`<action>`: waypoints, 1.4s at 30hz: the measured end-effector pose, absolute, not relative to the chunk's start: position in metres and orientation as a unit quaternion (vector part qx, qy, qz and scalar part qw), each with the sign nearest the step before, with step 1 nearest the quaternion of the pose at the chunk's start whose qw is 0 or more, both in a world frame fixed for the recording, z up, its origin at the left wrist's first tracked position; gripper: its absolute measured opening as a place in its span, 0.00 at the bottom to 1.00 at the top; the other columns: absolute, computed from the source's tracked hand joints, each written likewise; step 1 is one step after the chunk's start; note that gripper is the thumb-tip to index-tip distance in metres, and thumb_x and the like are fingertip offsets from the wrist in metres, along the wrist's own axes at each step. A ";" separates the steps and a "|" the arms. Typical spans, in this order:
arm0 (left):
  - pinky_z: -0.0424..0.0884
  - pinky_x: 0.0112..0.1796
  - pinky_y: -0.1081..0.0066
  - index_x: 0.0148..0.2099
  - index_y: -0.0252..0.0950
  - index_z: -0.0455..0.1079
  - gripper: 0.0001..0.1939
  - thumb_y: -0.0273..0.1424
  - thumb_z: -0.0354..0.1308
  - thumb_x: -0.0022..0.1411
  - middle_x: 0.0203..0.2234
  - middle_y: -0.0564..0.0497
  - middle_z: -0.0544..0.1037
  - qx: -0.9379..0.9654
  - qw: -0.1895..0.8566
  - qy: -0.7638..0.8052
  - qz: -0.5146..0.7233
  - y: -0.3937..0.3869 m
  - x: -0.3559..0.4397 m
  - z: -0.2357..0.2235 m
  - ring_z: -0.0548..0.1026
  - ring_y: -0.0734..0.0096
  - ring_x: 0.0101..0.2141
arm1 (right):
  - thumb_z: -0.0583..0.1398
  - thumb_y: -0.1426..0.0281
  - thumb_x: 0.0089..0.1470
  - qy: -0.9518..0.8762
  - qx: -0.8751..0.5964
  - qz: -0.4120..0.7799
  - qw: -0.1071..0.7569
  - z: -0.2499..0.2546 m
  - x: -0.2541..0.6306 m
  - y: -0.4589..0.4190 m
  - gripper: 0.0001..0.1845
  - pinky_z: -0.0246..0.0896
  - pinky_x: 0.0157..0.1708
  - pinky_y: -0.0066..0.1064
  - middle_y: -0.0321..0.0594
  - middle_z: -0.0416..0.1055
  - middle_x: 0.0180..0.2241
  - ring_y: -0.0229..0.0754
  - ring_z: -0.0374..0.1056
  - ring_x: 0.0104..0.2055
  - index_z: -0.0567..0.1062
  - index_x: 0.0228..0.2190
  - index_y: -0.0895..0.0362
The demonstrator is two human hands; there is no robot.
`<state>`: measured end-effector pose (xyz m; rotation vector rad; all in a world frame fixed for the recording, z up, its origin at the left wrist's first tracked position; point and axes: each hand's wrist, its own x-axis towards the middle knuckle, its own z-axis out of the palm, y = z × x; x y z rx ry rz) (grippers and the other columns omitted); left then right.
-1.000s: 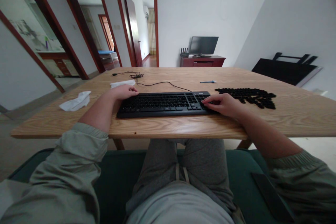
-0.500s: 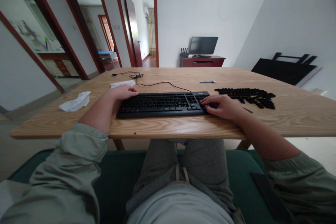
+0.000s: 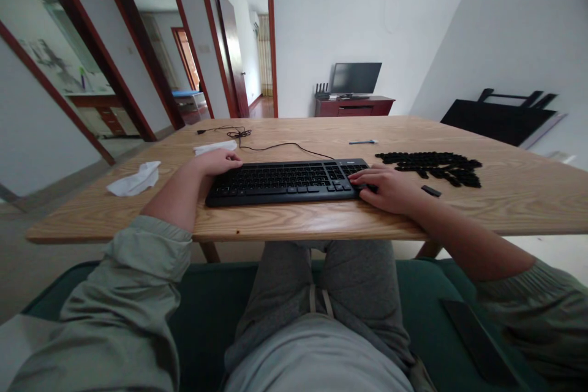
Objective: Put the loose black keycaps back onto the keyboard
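Note:
A black keyboard (image 3: 289, 184) with a cable lies along the front of the wooden table. My left hand (image 3: 218, 162) is closed at its far left corner, the fingers curled against the edge. On the right end of the keyboard, my right hand (image 3: 386, 188) has its fingers bent over the number pad and its thumb by the near edge. Whether a small key is pinched under those fingertips cannot be made out. Several loose black keycaps (image 3: 436, 165) form rows to the right. A longer dark keycap-like piece (image 3: 430, 191) sits just beyond my right wrist.
White tissue (image 3: 135, 179) and a folded white cloth or paper (image 3: 215, 147) lie on the left. Behind the keyboard is the coiled cable (image 3: 239, 133). A blue brush-like stick (image 3: 362, 142) lies at the back. The table's front edge (image 3: 298, 236) runs close to my lap.
My right hand has shifted slightly left over the number pad, showing more of the dark piece by the wrist. My left hand stays at the keyboard corner. The view has turned slightly.

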<state>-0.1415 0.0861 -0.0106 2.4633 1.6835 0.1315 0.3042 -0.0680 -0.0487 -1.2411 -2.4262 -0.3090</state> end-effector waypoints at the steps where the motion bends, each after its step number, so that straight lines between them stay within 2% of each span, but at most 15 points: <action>1: 0.71 0.48 0.68 0.47 0.39 0.78 0.28 0.51 0.51 0.56 0.46 0.48 0.82 0.822 0.077 0.562 0.047 0.086 -0.142 -0.010 0.78 0.60 0.45 | 0.57 0.70 0.55 -0.866 -0.442 -0.112 0.206 -0.050 0.304 -0.068 0.16 0.68 0.53 0.43 0.42 0.79 0.47 0.50 0.74 0.48 0.83 0.42 0.56; 6: 0.71 0.50 0.68 0.47 0.39 0.78 0.27 0.50 0.51 0.57 0.47 0.48 0.81 0.825 0.077 0.558 0.047 0.085 -0.142 -0.010 0.78 0.59 0.47 | 0.56 0.71 0.56 -0.839 -0.448 -0.119 0.284 -0.051 0.307 -0.066 0.18 0.66 0.55 0.43 0.46 0.77 0.49 0.49 0.72 0.51 0.81 0.44 0.57; 12: 0.69 0.52 0.66 0.49 0.39 0.77 0.26 0.49 0.51 0.59 0.49 0.47 0.80 0.821 0.090 0.562 0.043 0.082 -0.139 -0.009 0.77 0.58 0.49 | 0.57 0.70 0.55 -0.857 -0.460 -0.093 0.213 -0.049 0.304 -0.068 0.17 0.67 0.54 0.46 0.46 0.75 0.50 0.51 0.73 0.49 0.82 0.42 0.55; 16: 0.70 0.51 0.67 0.48 0.39 0.77 0.27 0.51 0.52 0.58 0.48 0.47 0.81 0.819 0.097 0.565 0.043 0.082 -0.139 -0.008 0.77 0.57 0.48 | 0.57 0.70 0.54 -0.852 -0.459 -0.091 0.235 -0.045 0.310 -0.075 0.20 0.66 0.54 0.46 0.47 0.74 0.52 0.52 0.71 0.52 0.80 0.47 0.55; 18: 0.70 0.51 0.68 0.49 0.39 0.77 0.27 0.52 0.52 0.58 0.49 0.48 0.81 0.820 0.092 0.564 0.041 0.083 -0.140 -0.009 0.77 0.58 0.49 | 0.57 0.69 0.54 -0.833 -0.481 -0.087 0.260 -0.038 0.329 -0.079 0.20 0.69 0.47 0.43 0.47 0.74 0.52 0.51 0.73 0.47 0.79 0.47 0.55; 20: 0.70 0.52 0.68 0.50 0.39 0.77 0.28 0.51 0.51 0.58 0.49 0.47 0.80 0.823 0.084 0.561 0.041 0.083 -0.140 -0.009 0.77 0.58 0.49 | 0.57 0.67 0.54 -0.796 -0.535 -0.080 0.271 -0.029 0.362 -0.082 0.17 0.68 0.37 0.40 0.48 0.76 0.48 0.47 0.73 0.37 0.79 0.44 0.55; 21: 0.69 0.52 0.68 0.50 0.38 0.77 0.28 0.51 0.51 0.59 0.49 0.46 0.80 0.824 0.082 0.559 0.041 0.083 -0.140 -0.009 0.77 0.58 0.49 | 0.57 0.66 0.54 -0.765 -0.578 -0.081 0.271 -0.025 0.383 -0.084 0.17 0.66 0.33 0.39 0.48 0.77 0.45 0.45 0.71 0.31 0.79 0.43 0.55; 23: 0.69 0.52 0.67 0.50 0.37 0.77 0.28 0.50 0.50 0.59 0.49 0.46 0.80 0.826 0.082 0.556 0.039 0.083 -0.139 -0.009 0.77 0.58 0.48 | 0.60 0.65 0.53 -0.678 -0.685 -0.075 0.256 -0.018 0.429 -0.088 0.15 0.60 0.27 0.39 0.47 0.78 0.31 0.44 0.67 0.24 0.80 0.40 0.57; 24: 0.69 0.52 0.67 0.50 0.37 0.77 0.27 0.49 0.50 0.59 0.49 0.46 0.80 0.826 0.084 0.556 0.039 0.082 -0.139 -0.009 0.77 0.58 0.48 | 0.61 0.66 0.52 -0.639 -0.730 -0.062 0.235 -0.016 0.452 -0.091 0.13 0.58 0.27 0.39 0.46 0.76 0.26 0.44 0.65 0.23 0.81 0.38 0.58; 26: 0.69 0.52 0.67 0.50 0.37 0.77 0.27 0.49 0.50 0.59 0.49 0.46 0.80 0.825 0.087 0.557 0.039 0.082 -0.139 -0.009 0.77 0.58 0.48 | 0.65 0.69 0.48 -0.581 -0.787 -0.024 0.207 -0.016 0.492 -0.098 0.10 0.59 0.29 0.39 0.47 0.76 0.25 0.44 0.66 0.23 0.82 0.35 0.57; 31: 0.70 0.51 0.66 0.50 0.36 0.76 0.28 0.50 0.50 0.58 0.49 0.44 0.80 0.822 0.091 0.561 0.043 0.084 -0.141 -0.011 0.77 0.57 0.49 | 0.69 0.74 0.37 -0.550 -0.807 0.019 0.213 -0.032 0.541 -0.110 0.13 0.60 0.33 0.40 0.50 0.79 0.33 0.44 0.68 0.26 0.82 0.31 0.55; 34: 0.70 0.51 0.66 0.49 0.37 0.76 0.28 0.51 0.50 0.58 0.48 0.45 0.80 0.818 0.091 0.567 0.043 0.085 -0.142 -0.011 0.77 0.57 0.48 | 0.70 0.71 0.36 -0.572 -0.796 -0.003 0.195 -0.043 0.545 -0.109 0.12 0.59 0.32 0.43 0.54 0.79 0.34 0.45 0.66 0.24 0.82 0.30 0.53; 38: 0.69 0.51 0.66 0.49 0.38 0.76 0.28 0.51 0.50 0.58 0.48 0.45 0.80 0.821 0.093 0.562 0.043 0.084 -0.141 -0.011 0.77 0.57 0.48 | 0.70 0.68 0.38 -0.612 -0.769 -0.033 0.182 -0.051 0.543 -0.103 0.09 0.61 0.39 0.43 0.55 0.79 0.40 0.48 0.70 0.30 0.83 0.28 0.52; 42: 0.70 0.51 0.65 0.48 0.37 0.77 0.28 0.51 0.50 0.57 0.47 0.44 0.81 0.825 0.095 0.556 0.047 0.083 -0.140 -0.010 0.77 0.56 0.47 | 0.70 0.67 0.37 -0.580 -0.797 -0.009 0.168 -0.048 0.540 -0.103 0.11 0.59 0.31 0.43 0.51 0.78 0.29 0.44 0.65 0.21 0.83 0.29 0.52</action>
